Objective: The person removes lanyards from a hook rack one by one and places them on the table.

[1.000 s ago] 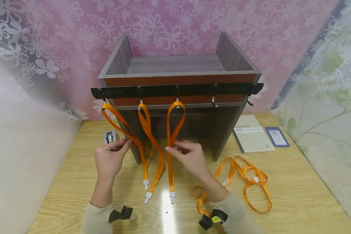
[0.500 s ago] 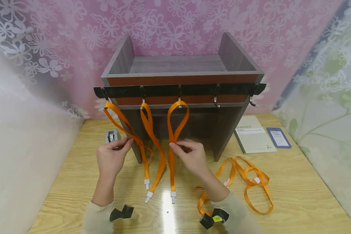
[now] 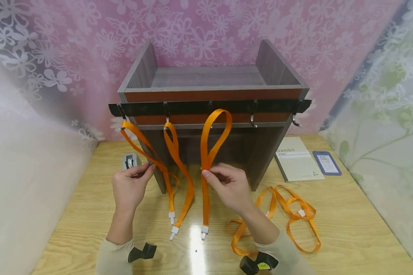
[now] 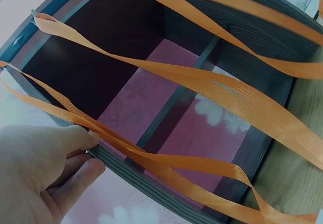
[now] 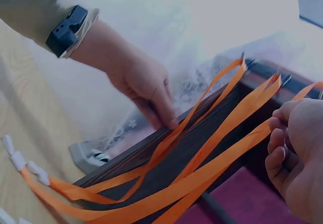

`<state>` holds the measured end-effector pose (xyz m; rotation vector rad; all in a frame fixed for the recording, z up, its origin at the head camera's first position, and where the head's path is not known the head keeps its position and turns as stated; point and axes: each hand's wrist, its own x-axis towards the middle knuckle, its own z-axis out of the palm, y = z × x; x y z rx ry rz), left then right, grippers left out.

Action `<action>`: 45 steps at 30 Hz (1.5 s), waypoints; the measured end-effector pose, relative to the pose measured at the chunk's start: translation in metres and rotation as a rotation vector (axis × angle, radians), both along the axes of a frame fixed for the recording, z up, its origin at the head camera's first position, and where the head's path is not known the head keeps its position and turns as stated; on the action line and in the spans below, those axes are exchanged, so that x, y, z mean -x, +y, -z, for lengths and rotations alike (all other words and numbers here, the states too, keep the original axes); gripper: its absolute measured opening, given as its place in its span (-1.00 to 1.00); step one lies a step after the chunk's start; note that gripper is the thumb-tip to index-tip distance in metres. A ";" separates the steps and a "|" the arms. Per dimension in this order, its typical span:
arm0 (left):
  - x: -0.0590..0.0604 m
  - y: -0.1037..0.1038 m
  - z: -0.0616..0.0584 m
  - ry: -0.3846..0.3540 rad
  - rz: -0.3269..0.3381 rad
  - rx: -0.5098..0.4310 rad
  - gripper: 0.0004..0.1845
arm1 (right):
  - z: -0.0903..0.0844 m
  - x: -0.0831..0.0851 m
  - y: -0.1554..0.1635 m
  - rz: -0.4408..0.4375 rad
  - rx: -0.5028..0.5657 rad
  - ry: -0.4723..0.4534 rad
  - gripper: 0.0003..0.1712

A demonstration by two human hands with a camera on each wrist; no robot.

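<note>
Left hand (image 3: 128, 189), head view: thumb and fingers pinch the front edge of the stand's left side panel (image 3: 160, 185), right beside the first lanyard (image 3: 166, 181).
Right hand (image 3: 232, 189), head view: pinches the middle lanyard (image 3: 205, 196) just below its loop — the top of that loop lies in front of the black rail (image 3: 189, 108); whether it touches the middle hook I cannot tell.
Hooks, head view: the first lanyard and the second lanyard (image 3: 190, 189) hang from the two leftmost, white clips downward.
Table (image 3: 79, 214), head view: two loose orange lanyards (image 3: 308, 211) lie looped at the right; beyond them are a notebook (image 3: 298, 164) and a blue badge holder (image 3: 327, 163). A small grey dispenser (image 3: 130, 160) sits behind the left hand.
Panel edge, left wrist view: held between thumb and curled fingers, with orange straps passing close by.
Straps, right wrist view: slant down from the rail toward white clips (image 5: 17, 159) at lower left; the right hand's fingers are curled at the nearest one — the left hand's fingertips meet the panel edge.
</note>
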<state>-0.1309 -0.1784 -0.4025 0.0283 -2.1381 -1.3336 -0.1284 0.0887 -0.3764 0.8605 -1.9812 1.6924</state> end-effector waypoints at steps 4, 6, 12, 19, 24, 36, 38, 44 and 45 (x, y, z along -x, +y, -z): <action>-0.001 0.000 0.000 -0.011 -0.011 -0.001 -0.87 | -0.014 -0.005 0.004 0.012 -0.020 0.124 -0.87; -0.001 0.000 0.000 -0.013 -0.013 -0.004 -0.87 | -0.022 -0.008 0.006 0.023 -0.029 0.162 -0.87; -0.002 0.000 0.001 -0.005 -0.005 -0.004 -0.87 | -0.039 -0.017 0.013 0.039 -0.035 0.226 -0.88; -0.003 0.000 0.000 -0.047 -0.007 -0.003 -0.87 | -0.055 -0.031 0.017 0.046 -0.035 0.332 -0.80; -0.003 0.000 -0.002 -0.058 -0.005 -0.006 -0.87 | -0.064 -0.041 0.019 0.032 -0.033 0.429 -0.76; -0.001 0.000 -0.003 -0.021 -0.007 0.025 -0.87 | -0.065 -0.052 0.024 -0.047 -0.025 0.443 -0.81; -0.001 0.000 -0.003 -0.023 -0.005 0.022 -0.87 | -0.062 -0.052 0.024 -0.056 -0.030 0.434 -0.83; -0.002 0.001 -0.002 -0.042 -0.014 0.011 -0.86 | -0.053 -0.047 0.021 -0.084 -0.028 0.403 -0.82; -0.002 0.001 -0.002 -0.046 -0.014 0.008 -0.86 | -0.052 -0.046 0.021 -0.086 -0.026 0.396 -0.82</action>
